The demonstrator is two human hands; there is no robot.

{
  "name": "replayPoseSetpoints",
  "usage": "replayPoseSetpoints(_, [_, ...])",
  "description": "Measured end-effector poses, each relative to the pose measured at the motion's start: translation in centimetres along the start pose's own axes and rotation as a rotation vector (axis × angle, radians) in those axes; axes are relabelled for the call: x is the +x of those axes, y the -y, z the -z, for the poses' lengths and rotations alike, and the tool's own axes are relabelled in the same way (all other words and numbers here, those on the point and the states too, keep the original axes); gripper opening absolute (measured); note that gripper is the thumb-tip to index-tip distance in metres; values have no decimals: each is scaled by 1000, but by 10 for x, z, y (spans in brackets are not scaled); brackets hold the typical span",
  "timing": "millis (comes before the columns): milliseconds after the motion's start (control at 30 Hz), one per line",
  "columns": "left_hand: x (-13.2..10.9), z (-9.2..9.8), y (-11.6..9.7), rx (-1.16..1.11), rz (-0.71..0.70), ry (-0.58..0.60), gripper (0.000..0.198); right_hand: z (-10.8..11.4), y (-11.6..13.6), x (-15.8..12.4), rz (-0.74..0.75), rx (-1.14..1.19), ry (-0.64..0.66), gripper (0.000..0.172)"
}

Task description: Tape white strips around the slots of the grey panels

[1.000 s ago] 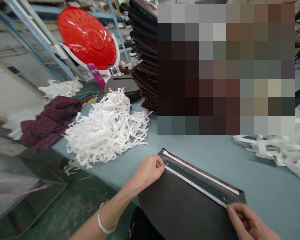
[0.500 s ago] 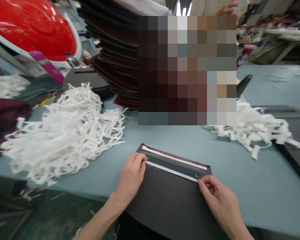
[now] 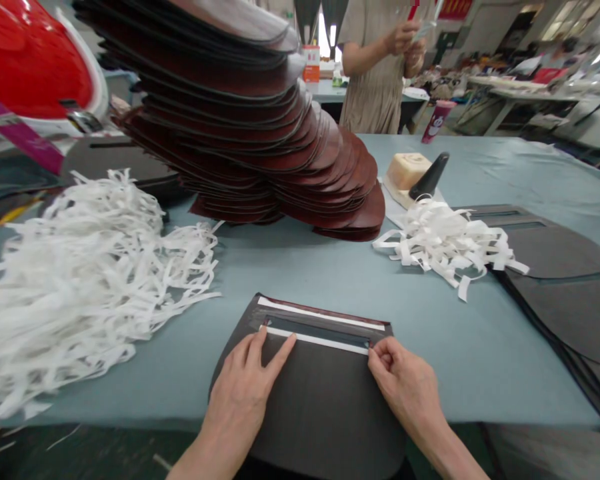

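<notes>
A dark grey panel [image 3: 325,413] with a long slot lies at the table's front edge. Below the slot runs a white strip [image 3: 325,339]; a second white strip [image 3: 325,313] lies along the panel's far edge. My left hand [image 3: 245,380] rests on the panel with its fingers spread, two fingertips touching the left part of the nearer strip. At that strip's right end my right hand [image 3: 405,380] has thumb and forefinger closed in a pinch on it. Just what lies between those fingertips is partly hidden.
White strips heap up on the left [image 3: 105,267]; a smaller strip pile [image 3: 445,240] lies right. Behind leans a tall stack of dark red-brown pieces [image 3: 280,147]. Slotted grey panels [image 3: 555,260] lie far right, near a tape dispenser [image 3: 410,173]. Another person [image 3: 375,73] stands behind the table.
My left hand has gone from a pinch at the strip's left end to spread fingers on strip and panel. My right hand still pinches the right end. The view has shifted right.
</notes>
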State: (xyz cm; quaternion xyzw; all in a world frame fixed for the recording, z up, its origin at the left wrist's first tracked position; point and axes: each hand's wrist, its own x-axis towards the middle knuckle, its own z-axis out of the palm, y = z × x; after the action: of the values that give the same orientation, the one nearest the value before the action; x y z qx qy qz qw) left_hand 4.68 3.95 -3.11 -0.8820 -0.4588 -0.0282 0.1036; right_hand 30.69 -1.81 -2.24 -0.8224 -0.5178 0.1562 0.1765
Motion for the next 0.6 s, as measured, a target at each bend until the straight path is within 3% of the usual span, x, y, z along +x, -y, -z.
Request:
replayPoseSetpoints(167, [7,1,-5,53,-29,-17,69,1,3,1,-20,-61,20,24])
replayPoseSetpoints(333, [14,-1,-25,46,-90,-2,53,4,7,3,-37,-111,42,23])
replayPoseSetpoints(467, [19,4,-39,27,-89,47,64,3,9,5,-41,-165,47,21])
replayPoseSetpoints(600, [20,-1,-48,-11,-135,-51,60,-1,5,1,-9,-185,12,12])
